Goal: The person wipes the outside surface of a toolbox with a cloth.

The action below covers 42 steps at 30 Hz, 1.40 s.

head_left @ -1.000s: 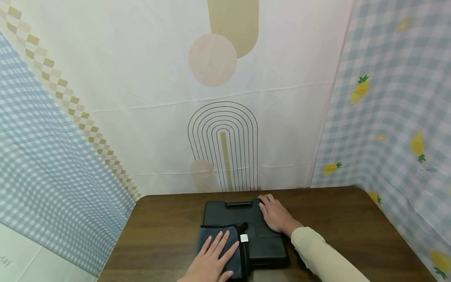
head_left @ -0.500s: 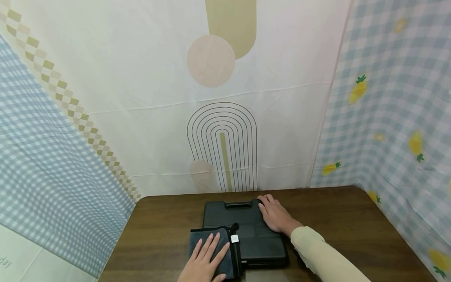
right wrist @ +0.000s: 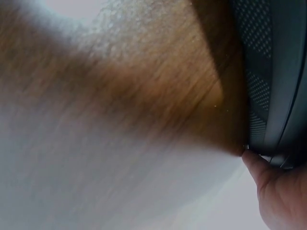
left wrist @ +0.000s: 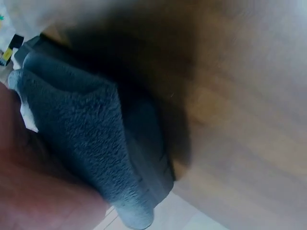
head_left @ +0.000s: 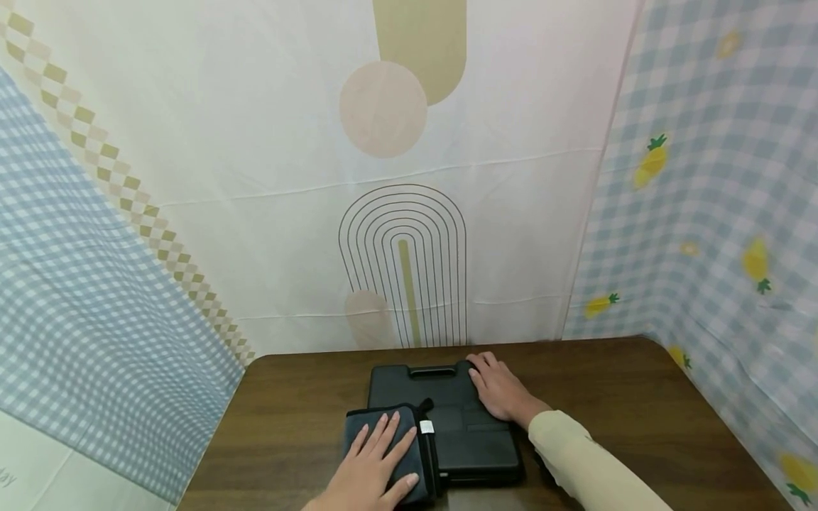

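Brown wood-grain table (head_left: 281, 426), one. Nearest: one folded grey-blue plush cloth (head_left: 407, 460), lying over near left part of case, overhanging its left side. One white label (head_left: 427, 426) on right edge. Left hand (head_left: 371, 465) spread flat on top, fingers straight, gripping nothing. Likely light, soft, floppy; pinch by black trim. Beneath, one black hard-plastic case (head_left: 476, 429): probably stiff, heavier, smooth; take by far carry handle (head_left: 432, 371). Right hand (head_left: 505, 396) laid over far right corner; can't tell if gripping. Farthest: one white printed hanging (head_left: 255, 128), two gingham panels (head_left: 716, 213), left and right.
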### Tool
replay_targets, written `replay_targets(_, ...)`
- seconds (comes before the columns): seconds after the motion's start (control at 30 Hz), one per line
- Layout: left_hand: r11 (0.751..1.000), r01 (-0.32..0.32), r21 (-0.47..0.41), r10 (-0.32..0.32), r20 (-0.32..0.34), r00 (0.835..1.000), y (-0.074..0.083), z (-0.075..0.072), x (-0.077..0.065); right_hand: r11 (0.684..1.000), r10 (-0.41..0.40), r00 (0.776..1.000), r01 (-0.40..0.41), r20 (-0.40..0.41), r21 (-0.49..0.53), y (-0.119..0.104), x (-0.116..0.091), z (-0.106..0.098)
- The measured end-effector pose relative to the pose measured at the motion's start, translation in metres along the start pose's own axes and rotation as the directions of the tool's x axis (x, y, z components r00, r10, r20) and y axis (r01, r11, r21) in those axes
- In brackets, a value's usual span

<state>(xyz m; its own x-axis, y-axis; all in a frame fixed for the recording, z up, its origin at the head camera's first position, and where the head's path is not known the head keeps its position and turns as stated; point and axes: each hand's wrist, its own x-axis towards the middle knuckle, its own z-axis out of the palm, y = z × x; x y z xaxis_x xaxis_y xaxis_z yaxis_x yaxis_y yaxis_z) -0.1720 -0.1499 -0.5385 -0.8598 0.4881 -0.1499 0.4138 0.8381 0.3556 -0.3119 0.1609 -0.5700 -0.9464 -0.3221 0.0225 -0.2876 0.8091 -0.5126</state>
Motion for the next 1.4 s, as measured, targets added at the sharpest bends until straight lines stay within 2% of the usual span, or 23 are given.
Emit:
replay_targets(0.17, 0.999, 0.003, -0.036, -0.001, 0.066, 0.998, 0.001, -0.014, 0.008, 1.0, -0.004, 1.0, 0.004, -0.004, 0.003, 0.0, 0.001, 0.0)
replay_targets(0.33, 1.0, 0.015, -0.019, -0.013, 0.096, 0.995, 0.001, -0.023, 0.019, 1.0, -0.014, 1.0, 0.014, -0.009, -0.002, 0.001, 0.001, 0.001)
replay_targets(0.53, 1.0, 0.003, 0.009, -0.003, 0.076, 0.997, -0.004, -0.03, 0.042, 1.0, -0.007, 1.0, 0.007, -0.015, -0.008, 0.001, 0.0, 0.001)
replay_targets(0.9, 0.999, 0.031, 0.021, -0.032, 0.04, 0.999, -0.023, -0.038, 0.093, 1.0, -0.018, 1.0, 0.017, -0.017, -0.012, 0.002, 0.002, 0.001)
replay_targets(1.13, 0.993, 0.074, 0.097, -0.074, -0.005, 0.997, -0.03, -0.037, 0.12, 1.0, -0.01, 1.0, 0.01, -0.016, 0.002, 0.004, 0.003, 0.001)
replay_targets(1.23, 0.991, 0.084, 0.104, -0.084, -0.008, 0.996, -0.029, -0.039, 0.127, 1.0, -0.005, 1.0, 0.005, -0.02, 0.005, 0.005, 0.003, 0.001)
replay_targets(1.4, 0.991, 0.102, 0.089, -0.101, -0.015, 0.995, -0.028, -0.043, 0.129, 1.0, -0.011, 1.0, 0.011, -0.011, 0.007, 0.006, 0.004, 0.003)
